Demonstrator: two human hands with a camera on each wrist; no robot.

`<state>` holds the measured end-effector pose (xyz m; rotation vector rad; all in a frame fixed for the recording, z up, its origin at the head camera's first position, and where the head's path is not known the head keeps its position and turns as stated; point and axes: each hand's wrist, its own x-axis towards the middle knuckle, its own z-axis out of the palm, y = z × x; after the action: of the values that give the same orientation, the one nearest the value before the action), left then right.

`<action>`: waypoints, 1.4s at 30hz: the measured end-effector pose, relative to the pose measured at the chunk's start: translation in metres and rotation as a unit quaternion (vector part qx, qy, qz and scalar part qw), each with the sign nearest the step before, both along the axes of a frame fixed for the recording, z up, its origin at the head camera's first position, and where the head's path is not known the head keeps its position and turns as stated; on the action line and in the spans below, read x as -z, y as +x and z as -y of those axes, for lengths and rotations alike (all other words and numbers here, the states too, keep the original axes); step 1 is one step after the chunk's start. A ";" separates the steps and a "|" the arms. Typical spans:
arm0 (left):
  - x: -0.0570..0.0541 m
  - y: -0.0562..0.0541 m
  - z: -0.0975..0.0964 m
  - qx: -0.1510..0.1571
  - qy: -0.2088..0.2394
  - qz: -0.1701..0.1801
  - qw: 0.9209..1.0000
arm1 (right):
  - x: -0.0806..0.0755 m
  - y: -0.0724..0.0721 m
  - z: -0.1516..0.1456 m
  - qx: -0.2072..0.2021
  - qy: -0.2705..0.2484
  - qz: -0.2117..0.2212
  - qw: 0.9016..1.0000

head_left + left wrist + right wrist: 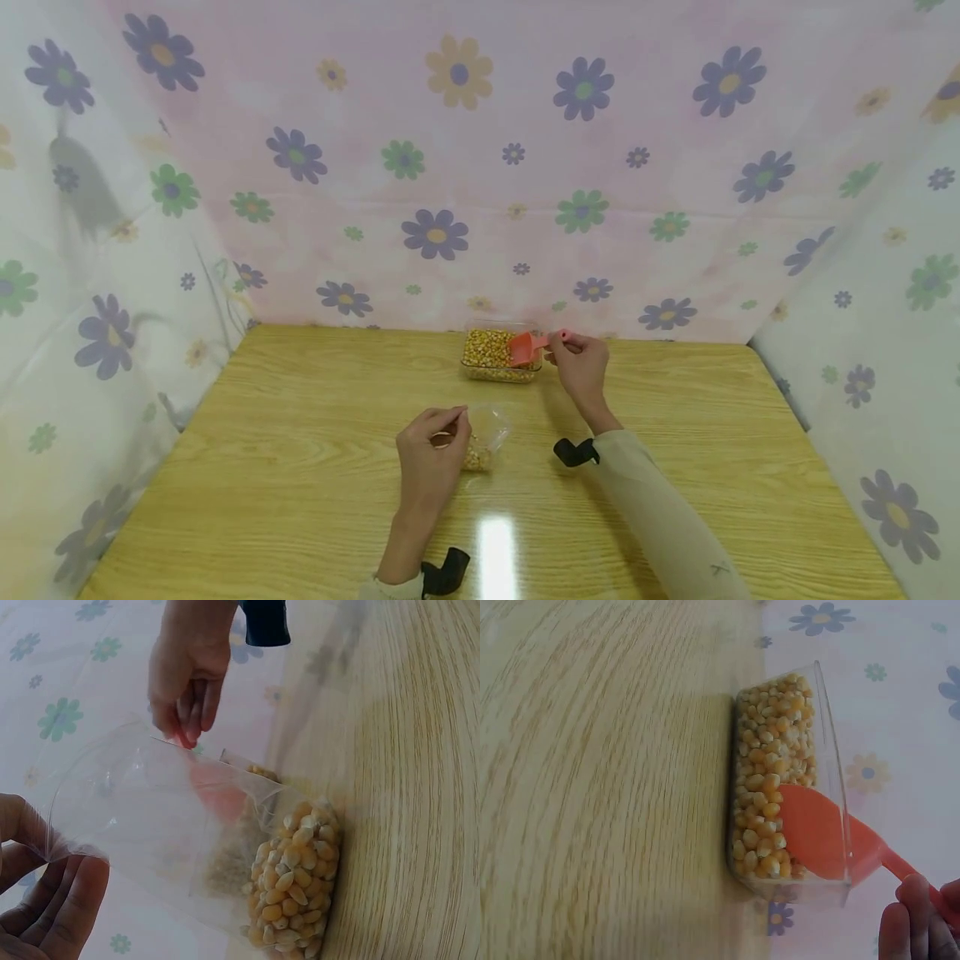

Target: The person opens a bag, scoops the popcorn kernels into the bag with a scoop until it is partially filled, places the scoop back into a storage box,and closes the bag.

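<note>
A clear plastic bag [150, 817] stands on the table with corn kernels [296, 881] gathered in its bottom. My left hand [431, 450] pinches the bag's upper edge between thumb and fingers. Farther back, a clear rectangular container [501, 375] holds many more corn kernels [769, 750]. My right hand [582, 367] grips the handle of a red scoop [817, 832] at the container's right side. The scoop's front edge is in among the kernels, and its bowl tilts up over the container's rim. In the left wrist view, scoop and container show blurred through the bag.
The wooden table [285, 467] reaches back to a flowered cloth [517, 150], which also hangs at both sides. The container stands near the table's back edge. Black wrist mounts [576, 452] sit on both forearms.
</note>
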<state>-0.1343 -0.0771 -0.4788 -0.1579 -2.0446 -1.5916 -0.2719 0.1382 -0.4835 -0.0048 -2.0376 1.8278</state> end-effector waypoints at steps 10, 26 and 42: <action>-0.001 -0.001 0.001 -0.003 -0.010 -0.006 1.000 | 0.014 -0.008 -0.009 -0.028 -0.165 0.175 0.970; -0.003 -0.004 0.001 -0.001 -0.007 0.001 1.000 | 0.019 -0.010 -0.015 -0.040 -0.289 0.258 0.921; -0.002 -0.002 -0.001 0.004 -0.006 0.009 1.000 | 0.025 0.009 -0.016 -0.089 -0.435 0.225 0.868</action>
<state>-0.1362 -0.0763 -0.4771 -0.1580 -2.0699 -1.5913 -0.2627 0.1538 -0.5087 -0.5558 -1.2766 2.9246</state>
